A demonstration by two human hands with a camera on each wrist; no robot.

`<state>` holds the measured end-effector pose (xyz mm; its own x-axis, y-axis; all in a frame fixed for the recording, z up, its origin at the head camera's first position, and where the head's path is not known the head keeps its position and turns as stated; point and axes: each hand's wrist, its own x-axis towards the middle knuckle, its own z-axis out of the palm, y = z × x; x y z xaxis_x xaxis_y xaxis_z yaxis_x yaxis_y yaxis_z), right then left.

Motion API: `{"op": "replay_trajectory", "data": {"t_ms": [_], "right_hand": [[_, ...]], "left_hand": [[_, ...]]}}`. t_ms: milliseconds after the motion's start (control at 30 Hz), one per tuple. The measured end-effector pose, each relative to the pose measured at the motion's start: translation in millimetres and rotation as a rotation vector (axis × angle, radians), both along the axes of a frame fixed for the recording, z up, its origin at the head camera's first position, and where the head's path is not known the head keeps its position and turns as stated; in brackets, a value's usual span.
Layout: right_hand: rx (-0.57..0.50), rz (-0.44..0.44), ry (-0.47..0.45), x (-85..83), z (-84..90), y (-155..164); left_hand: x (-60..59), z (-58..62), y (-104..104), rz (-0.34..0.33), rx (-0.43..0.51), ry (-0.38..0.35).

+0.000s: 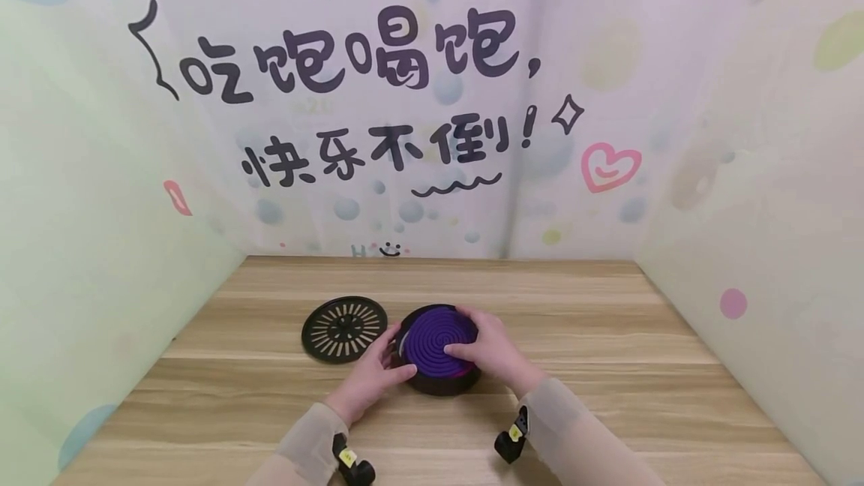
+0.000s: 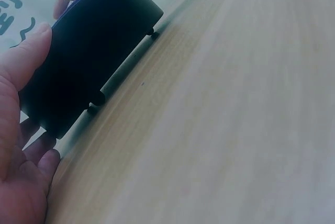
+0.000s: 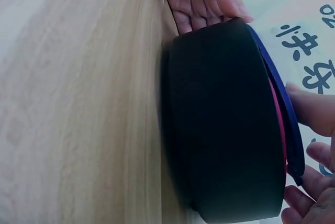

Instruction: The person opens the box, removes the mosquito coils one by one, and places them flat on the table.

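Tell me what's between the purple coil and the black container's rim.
A pink strip shows between the purple coil and the black container in the right wrist view; what it belongs to isn't clear.

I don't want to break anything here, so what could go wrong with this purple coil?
First, the purple coil sits tilted, one edge above the case with a pink layer showing beneath, so it could slide off centre when released. Second, the right hand pinches the coil, which looks thin, so a hard squeeze might crack it. Third, if it stays raised, the slotted lid might not sit flat on the case.
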<state>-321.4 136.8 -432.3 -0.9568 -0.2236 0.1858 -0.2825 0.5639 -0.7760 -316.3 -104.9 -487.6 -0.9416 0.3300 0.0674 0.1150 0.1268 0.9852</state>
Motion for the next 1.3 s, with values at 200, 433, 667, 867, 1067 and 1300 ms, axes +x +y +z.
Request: {"op": "replay_trajectory", "data": {"t_ms": [200, 433, 667, 867, 1067, 1300], "right_hand": [[-0.106, -0.027, -0.008, -1.4, 3.3, -1.4], [-0.234, -0.046, -0.105, -1.6, 7.1, 0.2], [-0.267, -0.069, -0.140, -4.6, 6.7, 0.6], [-0.344, -0.069, -0.192, -6.4, 7.4, -0.5], [-0.411, -0.048, -0.262, -6.5, 8.6, 1.1], [-0.474, -0.046, -0.319, -8.8, 9.7, 2.3]], "left_hand": [[-0.6, -0.5, -0.2, -0.003, -0.002, 0.000], [-1.0, -0.3, 0.3, -0.006, 0.003, -0.003], [-0.9, 0.1, 1.3, -0.001, 0.001, 0.004], [-0.8, -0.2, 1.6, 0.002, 0.005, 0.008], [-1.0, 0.1, 1.7, 0.000, 0.004, 0.010], [-1.2, -0.8, 1.5, -0.001, 0.009, 0.012]]}}
